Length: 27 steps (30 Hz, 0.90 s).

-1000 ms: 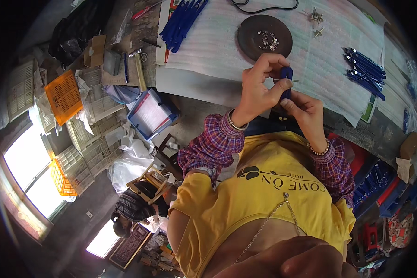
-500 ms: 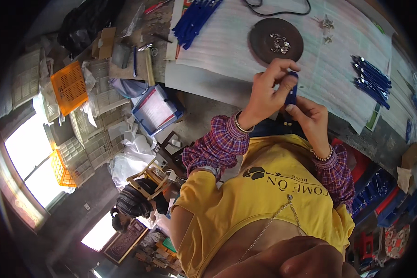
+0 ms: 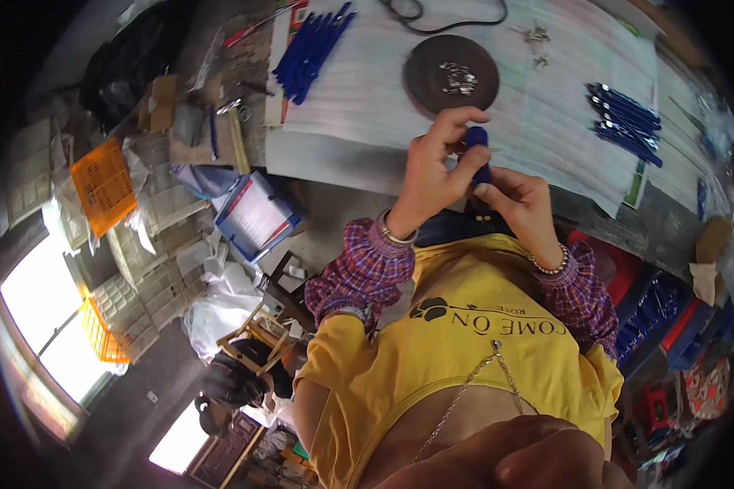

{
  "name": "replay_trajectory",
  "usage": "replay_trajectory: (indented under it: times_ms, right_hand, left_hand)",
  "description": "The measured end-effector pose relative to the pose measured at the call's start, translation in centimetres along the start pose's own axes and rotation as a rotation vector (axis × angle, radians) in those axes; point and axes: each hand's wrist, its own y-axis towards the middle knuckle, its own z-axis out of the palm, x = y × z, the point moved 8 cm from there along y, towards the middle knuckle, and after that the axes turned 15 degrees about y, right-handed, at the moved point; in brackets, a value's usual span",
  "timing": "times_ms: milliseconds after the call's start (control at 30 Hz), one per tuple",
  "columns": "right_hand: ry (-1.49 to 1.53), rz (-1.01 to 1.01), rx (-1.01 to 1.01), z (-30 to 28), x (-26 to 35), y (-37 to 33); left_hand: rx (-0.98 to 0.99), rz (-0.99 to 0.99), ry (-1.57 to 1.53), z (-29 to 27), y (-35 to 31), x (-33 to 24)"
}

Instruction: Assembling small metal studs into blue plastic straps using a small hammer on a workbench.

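Observation:
Between my two hands, at the near edge of the table, is a narrow dark blue strap [image 3: 478,138]. My left hand [image 3: 436,167] pinches its upper part between thumb and fingers. Lower down, my right hand [image 3: 523,202] grips the same strap with thumb and fingers closed. A thin metal piece sticks out to the right of the strap near the left thumb; its form is too small to tell. Just beyond the hands lies a round brown dish [image 3: 422,81] with small shiny metal parts [image 3: 458,79] in it.
Blue strips [image 3: 311,57] lie at the table's far left, and blue straps with shiny metal ends [image 3: 625,122] on the right. Loose metal pieces [image 3: 538,37] and a black cord [image 3: 457,26] are at the back. A hammer [image 3: 238,138] rests left; another person [image 3: 236,383] is behind.
The whole view has shifted, with the table and hands now further left in the picture. Both hands keep hold of the blue strap in nearly the same pose.

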Motion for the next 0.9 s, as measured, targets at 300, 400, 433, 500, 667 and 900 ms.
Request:
replay_trajectory:
  times_ms: [300, 400, 433, 500, 667, 900]
  right_hand:
    - [-0.120, -0.024, 0.008, 0.0, 0.5, -0.3]
    - [0.112, 0.052, 0.030, 0.1, -0.1, -0.4]
    - [0.014, 0.034, 0.019, -0.1, 0.1, -0.3]
    - [-0.082, 0.016, 0.008, -0.5, 0.2, -0.2]
    - [-0.187, -0.064, -0.030, -0.9, 0.8, -0.4]
    - [0.057, 0.046, 0.033, -0.5, -0.9, -0.3]
  left_hand:
    - [-0.058, 0.043, -0.002, -0.3, -0.8, 0.2]
    - [0.008, -0.096, 0.064, 0.1, -0.6, 1.0]
    - [0.003, -0.070, -0.030, 0.2, -0.4, 0.8]
    - [-0.002, -0.046, -0.120, 0.6, 0.0, 0.8]
    - [-0.162, 0.169, 0.031, 0.0, 0.0, -0.6]
    - [-0.054, 0.013, 0.071, 0.3, 0.2, 0.5]
